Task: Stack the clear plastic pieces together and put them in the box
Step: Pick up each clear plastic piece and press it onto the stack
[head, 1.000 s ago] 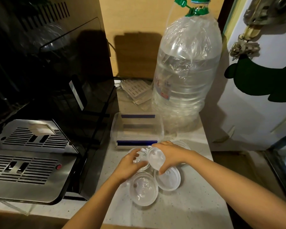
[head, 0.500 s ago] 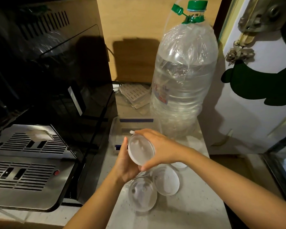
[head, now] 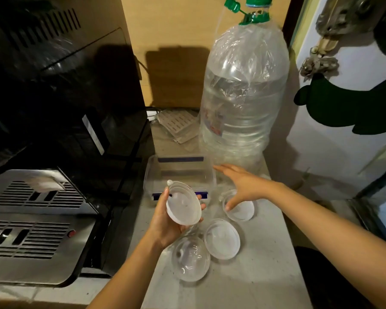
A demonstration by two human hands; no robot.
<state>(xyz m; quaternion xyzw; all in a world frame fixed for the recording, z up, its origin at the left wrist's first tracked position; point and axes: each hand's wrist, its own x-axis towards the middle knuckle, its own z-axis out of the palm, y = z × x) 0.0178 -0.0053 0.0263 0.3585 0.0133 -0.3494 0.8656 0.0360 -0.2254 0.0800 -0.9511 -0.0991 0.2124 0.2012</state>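
My left hand [head: 165,221] holds a stack of clear round plastic lids [head: 183,205], tilted up, just in front of the clear rectangular box [head: 210,172] with blue clips. My right hand [head: 243,184] is spread open, palm down, over a lid [head: 243,210] lying on the counter to the right of the box; its thumb tip is at that lid's near rim. Two more clear pieces lie on the counter in front: a flat lid [head: 222,238] and a domed one [head: 191,258].
A big clear water bottle [head: 243,90] with a green cap stands right behind the box. A black and steel coffee machine [head: 38,204] fills the left side. The white counter [head: 254,275] ends at the right, by a white wall.
My right hand let go of the lid stack and moved right, over the lid on the counter. My left hand now holds the stack alone, lifted above the counter.
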